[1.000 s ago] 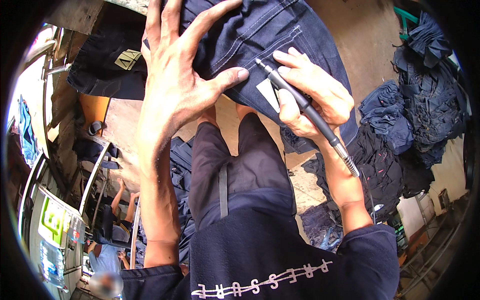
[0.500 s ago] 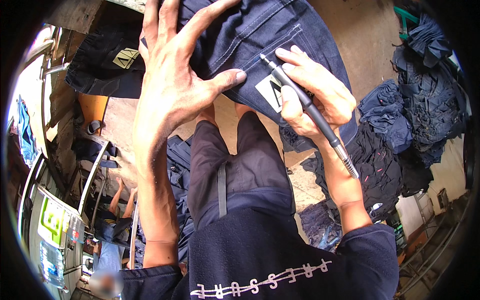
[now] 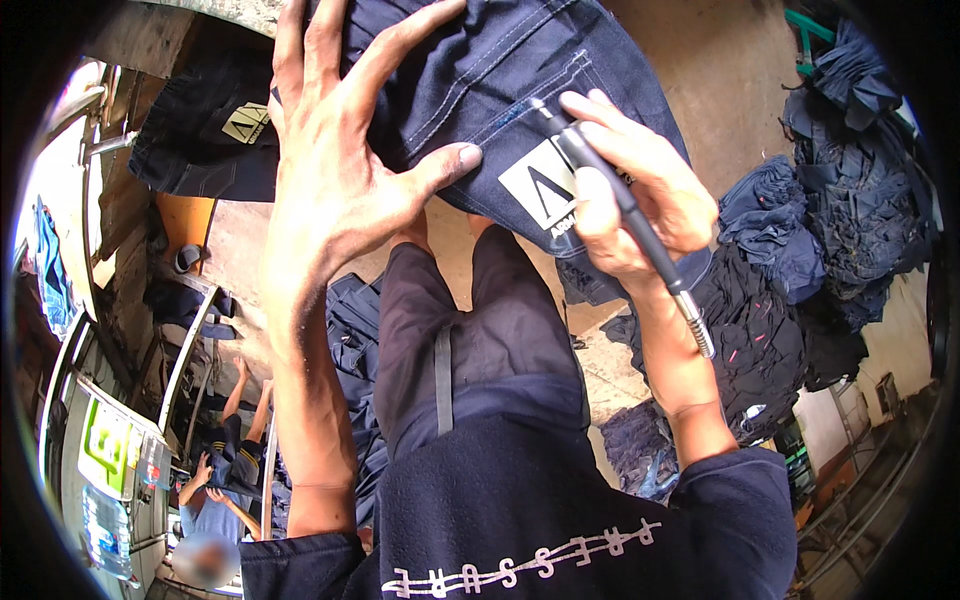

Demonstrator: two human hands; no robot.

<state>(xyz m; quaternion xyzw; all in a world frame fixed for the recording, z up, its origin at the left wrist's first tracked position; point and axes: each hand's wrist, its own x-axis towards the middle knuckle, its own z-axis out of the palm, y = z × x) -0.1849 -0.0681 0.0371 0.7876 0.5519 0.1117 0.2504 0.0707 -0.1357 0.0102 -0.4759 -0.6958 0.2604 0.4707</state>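
A dark blue denim garment (image 3: pixel 470 75) with pale double stitching lies under both hands at the top of the view. My left hand (image 3: pixel 340 165) presses flat on it, fingers spread and thumb stretched to the right. In my right hand (image 3: pixel 640 185) is a black pen-shaped handpiece (image 3: pixel 635 215), with a metal tip and a coiled spring at its tail. Its blurred tip is close to a stitched seam, beside a brighter blue spot; whether it touches the cloth I cannot tell. A white printed patch (image 3: pixel 535 183) shows on the garment just below the tip.
Another dark garment (image 3: pixel 200 130) with a pale patch lies at the left. Piles of dark clothes (image 3: pixel 850 170) fill the right side, with black cloth (image 3: pixel 745 340) below them. Farther off at lower left, a person (image 3: pixel 220 500) sits near a water bottle (image 3: pixel 105 530).
My right hand and the handpiece have shifted slightly right, uncovering more of the white patch. My left hand has slid a little left with the cloth. The other person's hands have come into sight.
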